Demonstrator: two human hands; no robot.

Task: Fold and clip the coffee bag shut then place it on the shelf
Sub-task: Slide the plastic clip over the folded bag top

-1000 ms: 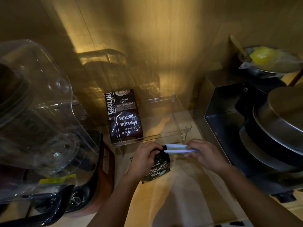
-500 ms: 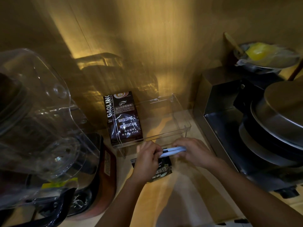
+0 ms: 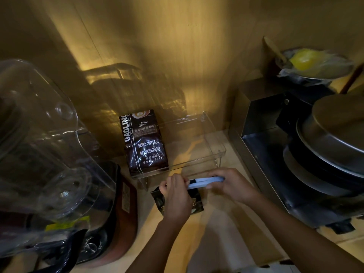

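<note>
Small glossy black coffee bag [image 3: 194, 203] on the wood counter [image 3: 216, 233], just in front of clear acrylic shelf [image 3: 214, 152]. Left hand [image 3: 176, 196] pinches the bag top; right hand [image 3: 232, 184] closed around a long pale-blue plastic clip [image 3: 204, 182] lying across it.

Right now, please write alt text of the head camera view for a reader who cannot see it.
Two bare hands work a pale blue plastic clip across the top of a small dark coffee bag on a wooden counter. Behind, a larger dark brown coffee bag stands on a clear acrylic shelf.
</note>
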